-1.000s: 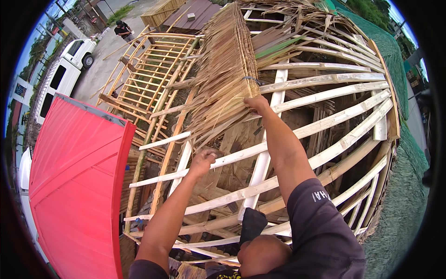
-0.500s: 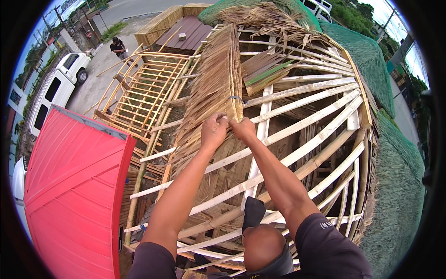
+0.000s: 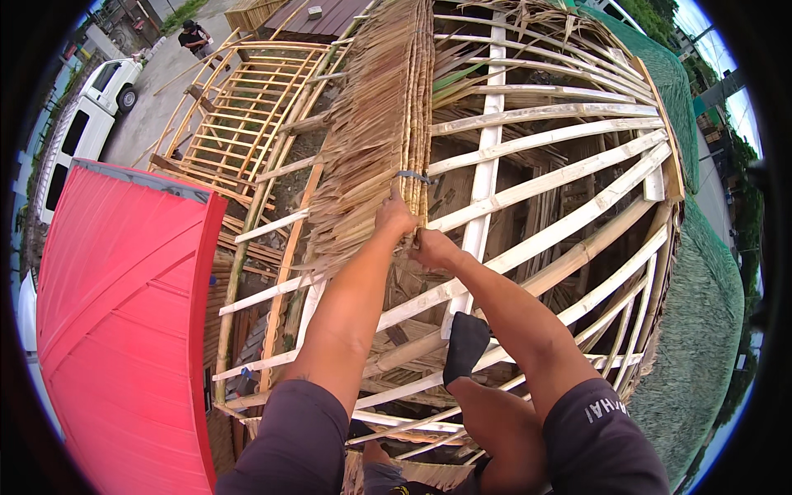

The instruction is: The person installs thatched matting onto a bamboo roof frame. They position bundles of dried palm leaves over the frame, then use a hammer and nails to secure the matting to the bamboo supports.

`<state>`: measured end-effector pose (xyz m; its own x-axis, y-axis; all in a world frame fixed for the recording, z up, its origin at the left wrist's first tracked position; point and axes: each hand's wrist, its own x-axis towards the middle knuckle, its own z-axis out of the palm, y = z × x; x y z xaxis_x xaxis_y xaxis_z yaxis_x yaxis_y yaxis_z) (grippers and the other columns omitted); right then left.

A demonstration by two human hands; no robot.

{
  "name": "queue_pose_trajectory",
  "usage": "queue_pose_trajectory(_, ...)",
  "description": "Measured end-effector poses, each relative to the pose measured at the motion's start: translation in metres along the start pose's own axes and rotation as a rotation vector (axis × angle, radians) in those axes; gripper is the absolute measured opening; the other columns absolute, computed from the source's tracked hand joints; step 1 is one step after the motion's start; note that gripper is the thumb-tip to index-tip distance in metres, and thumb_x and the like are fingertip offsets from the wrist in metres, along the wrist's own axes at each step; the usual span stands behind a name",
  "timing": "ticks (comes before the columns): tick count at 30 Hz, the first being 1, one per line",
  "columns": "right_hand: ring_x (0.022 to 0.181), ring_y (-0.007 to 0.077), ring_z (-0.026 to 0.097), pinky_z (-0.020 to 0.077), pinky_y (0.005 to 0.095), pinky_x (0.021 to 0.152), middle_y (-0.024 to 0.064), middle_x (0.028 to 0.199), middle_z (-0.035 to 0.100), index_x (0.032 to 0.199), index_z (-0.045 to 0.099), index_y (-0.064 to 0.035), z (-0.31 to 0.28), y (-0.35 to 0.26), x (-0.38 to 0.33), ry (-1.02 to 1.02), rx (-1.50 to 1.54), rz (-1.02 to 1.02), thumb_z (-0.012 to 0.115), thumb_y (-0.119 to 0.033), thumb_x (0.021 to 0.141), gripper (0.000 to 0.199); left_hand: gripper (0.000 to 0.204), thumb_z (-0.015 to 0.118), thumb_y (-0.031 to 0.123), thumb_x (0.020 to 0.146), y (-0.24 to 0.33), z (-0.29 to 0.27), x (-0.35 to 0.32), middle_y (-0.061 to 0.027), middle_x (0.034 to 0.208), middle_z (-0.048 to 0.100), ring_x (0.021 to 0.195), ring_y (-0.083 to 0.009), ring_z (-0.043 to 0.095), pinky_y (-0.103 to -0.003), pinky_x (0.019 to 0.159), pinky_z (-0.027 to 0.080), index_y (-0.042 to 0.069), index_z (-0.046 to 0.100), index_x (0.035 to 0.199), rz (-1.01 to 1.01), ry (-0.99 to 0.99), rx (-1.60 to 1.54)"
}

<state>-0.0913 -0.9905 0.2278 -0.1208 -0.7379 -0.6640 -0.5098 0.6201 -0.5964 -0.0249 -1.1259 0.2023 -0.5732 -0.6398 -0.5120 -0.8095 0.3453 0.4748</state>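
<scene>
Brought nearer the narrow dark strap just beyond its fingers, the left hand, its grip unclear, was laid on the long brown palm-thatch bundle, apparently steadied by the right hand pinching its near end.

Dark short sleeves, white lettering on one, black sock

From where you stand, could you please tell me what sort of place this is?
Probably an outdoor building site, up on an unfinished roof: bare pale slats, a stack of dried-leaf thatch, and a white vehicle below.
</scene>
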Motion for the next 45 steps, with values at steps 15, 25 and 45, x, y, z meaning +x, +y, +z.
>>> queue_pose_trajectory(15,0.136,0.0362,0.048,0.041,0.0429,0.111,0.0184,0.149,0.048,0.146,0.046,-0.0048,-0.003,0.024,0.169,0.547,-0.002,-0.168,0.069,-0.046,0.093,0.071,0.086,0.079,0.019,0.075,-0.06,0.008,0.023,-0.0259,0.131,0.053,0.111,-0.0459,0.063,-0.05,0.093,0.054,0.0,0.035,0.146,-0.045,0.104,0.072)
queue_pose_trajectory(25,0.059,0.0219,0.044,0.0415,0.0414,0.058,0.012,0.058,0.05,0.067,0.055,-0.0016,-0.083,0.015,0.157,0.463,0.013,-0.248,0.074,-0.051,0.088,0.057,0.1,0.074,0.037,0.082,-0.022,0.014,-0.032,-0.0235,0.158,0.037,0.142,-0.0461,0.038,-0.059,0.105,0.046,-0.003,0.02,0.157,-0.051,0.204,0.019)
queue_pose_trajectory(45,0.076,0.0443,0.063,0.0481,0.0511,0.069,0.0222,0.072,0.064,0.071,0.067,-0.0058,-0.047,-0.045,0.01,0.78,-0.342,-0.269,0.061,-0.048,0.091,0.047,0.058,0.073,0.034,0.082,-0.014,-0.025,-0.163,-0.0316,0.108,0.069,0.105,-0.0465,0.066,-0.051,0.096,0.051,-0.007,0.059,0.121,0.277,0.324,-0.444)
